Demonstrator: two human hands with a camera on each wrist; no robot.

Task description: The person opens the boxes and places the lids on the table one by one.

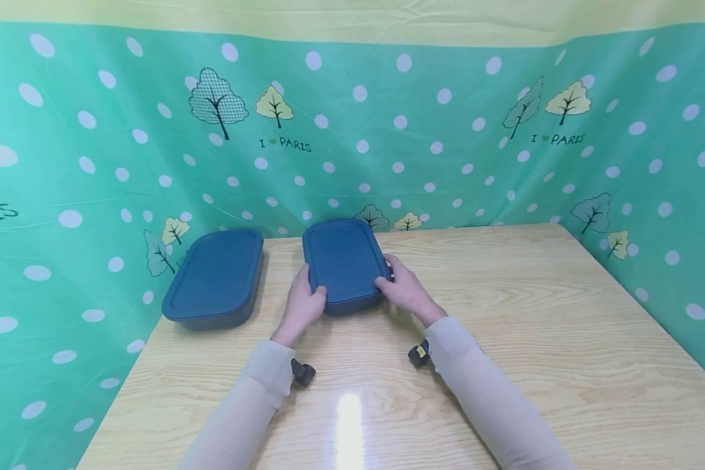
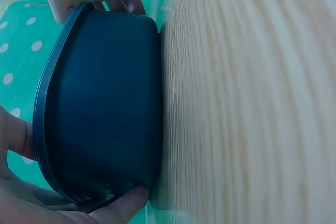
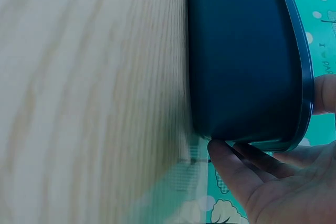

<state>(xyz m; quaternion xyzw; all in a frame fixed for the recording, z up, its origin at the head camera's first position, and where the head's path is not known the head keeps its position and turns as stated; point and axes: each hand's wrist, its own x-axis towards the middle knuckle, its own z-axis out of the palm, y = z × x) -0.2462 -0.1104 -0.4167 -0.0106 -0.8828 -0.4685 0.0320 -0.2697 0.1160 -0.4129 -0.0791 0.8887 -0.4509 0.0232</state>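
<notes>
A dark blue lidded storage box (image 1: 345, 261) with rounded corners is at the back middle of the table, its front turned slightly to the right. My left hand (image 1: 304, 301) grips its left side near the front corner, thumb on the lid's edge. On the opposite side my right hand (image 1: 408, 287) holds it, thumb over the lid rim and fingers along the wall. In the left wrist view the box's front wall (image 2: 105, 98) stands close over the wood, with fingertips low on its side. The right wrist view shows fingers (image 3: 236, 174) spread along the box's side.
A second blue lidded box (image 1: 217, 277), larger, sits to the left near the table's edge. The pale wooden table (image 1: 534, 313) meets a green dotted curtain (image 1: 388, 130) at the back and sides. Dark straps with small devices (image 1: 303, 372) are on both wrists.
</notes>
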